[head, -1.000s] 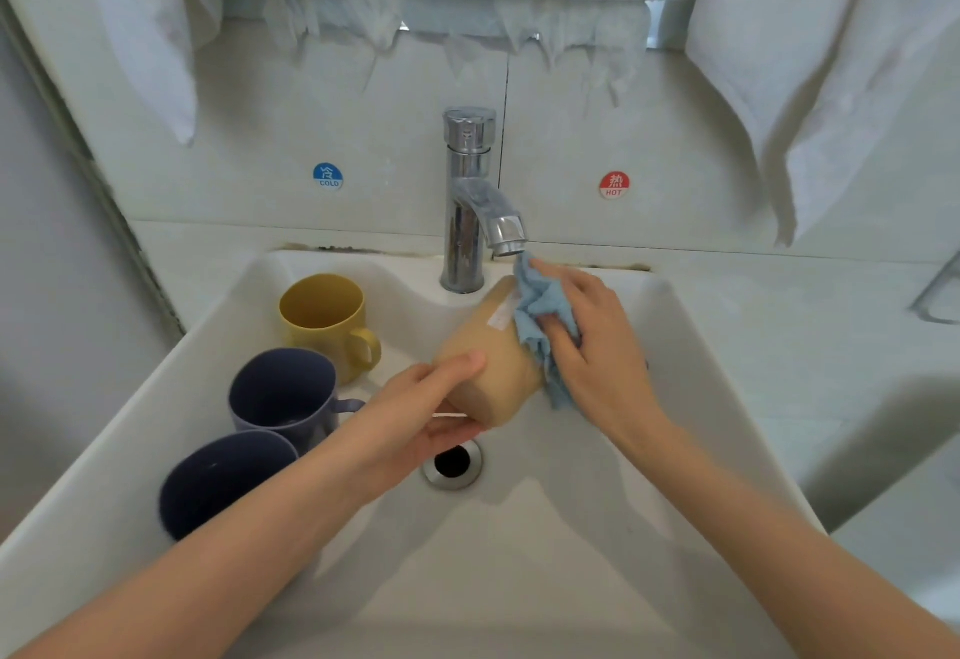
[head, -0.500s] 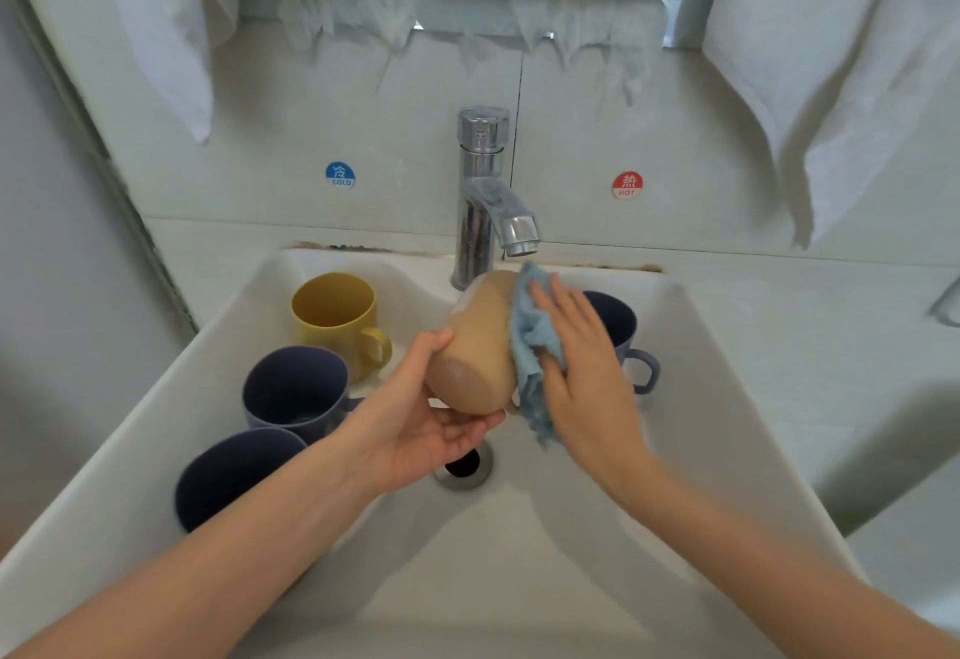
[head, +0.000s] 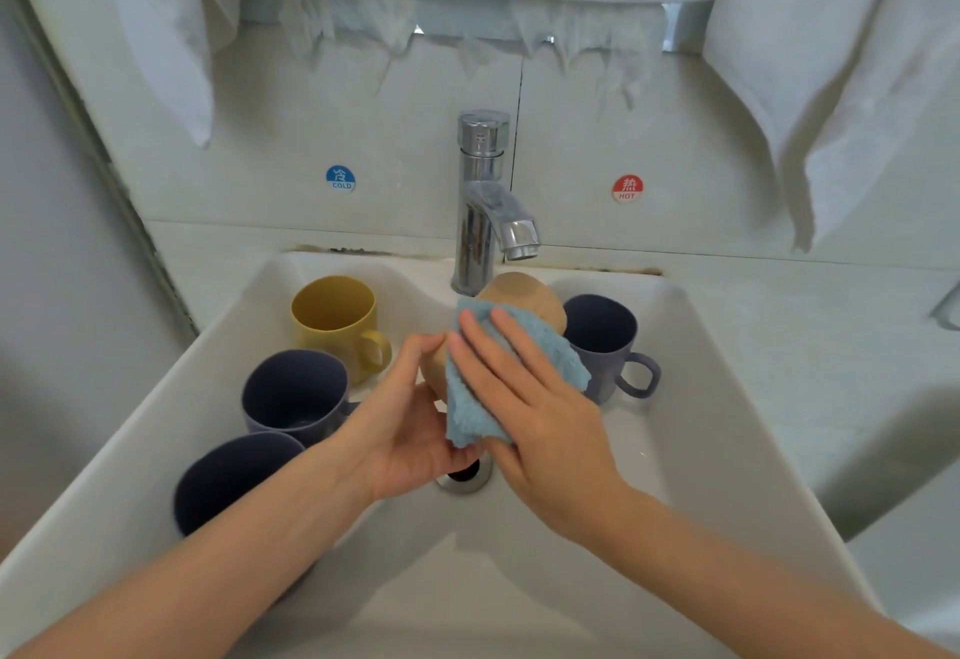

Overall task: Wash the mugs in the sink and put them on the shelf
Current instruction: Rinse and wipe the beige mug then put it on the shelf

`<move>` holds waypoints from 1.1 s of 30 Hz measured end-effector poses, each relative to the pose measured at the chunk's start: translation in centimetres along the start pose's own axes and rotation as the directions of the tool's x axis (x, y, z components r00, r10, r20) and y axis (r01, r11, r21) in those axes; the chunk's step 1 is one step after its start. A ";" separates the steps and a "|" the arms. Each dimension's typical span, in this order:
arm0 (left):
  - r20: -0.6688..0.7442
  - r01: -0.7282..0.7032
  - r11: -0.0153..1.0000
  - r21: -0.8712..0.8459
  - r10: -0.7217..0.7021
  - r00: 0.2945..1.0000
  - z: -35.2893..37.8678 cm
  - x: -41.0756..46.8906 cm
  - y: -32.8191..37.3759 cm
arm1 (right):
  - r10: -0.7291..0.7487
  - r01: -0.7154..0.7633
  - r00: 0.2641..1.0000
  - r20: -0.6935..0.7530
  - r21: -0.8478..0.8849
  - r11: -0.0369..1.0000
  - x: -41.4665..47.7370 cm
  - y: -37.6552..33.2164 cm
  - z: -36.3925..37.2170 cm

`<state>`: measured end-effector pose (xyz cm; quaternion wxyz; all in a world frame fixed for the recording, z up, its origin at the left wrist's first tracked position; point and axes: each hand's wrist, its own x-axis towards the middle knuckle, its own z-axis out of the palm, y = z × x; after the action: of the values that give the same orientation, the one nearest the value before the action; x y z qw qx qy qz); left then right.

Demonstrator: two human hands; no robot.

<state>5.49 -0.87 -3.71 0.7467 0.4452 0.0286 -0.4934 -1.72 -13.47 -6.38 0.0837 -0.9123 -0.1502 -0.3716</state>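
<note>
Five mugs (head: 332, 341) in sink (head: 727, 450) | tan mug (head: 524, 295), centre, gripped by curled left hand (head: 410, 424) | blue cloth (head: 545, 346) pressed on it by right hand (head: 545, 430), fingers straight | others at 9 and 2 o'clock seemingly unwashed | none shelved

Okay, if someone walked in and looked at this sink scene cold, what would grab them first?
Dead centre over the white sink, the left hand grips a tan rounded mug while the right hand presses a fluffy light-blue cloth flat against it, just below the chrome tap. A bright yellow mug stands out at the sink's back left.
</note>
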 end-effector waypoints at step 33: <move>0.197 -0.187 -0.076 0.979 0.548 0.813 0.0 0.5 -1.3 | 0.494 -0.513 0.856 0.155 0.378 0.771 1.6 3.9 -2.3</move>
<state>4.77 -1.32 -4.76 0.3273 0.8778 -0.3397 -0.0834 -0.82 -17.46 -3.76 0.3642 -0.8896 0.0236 -0.2748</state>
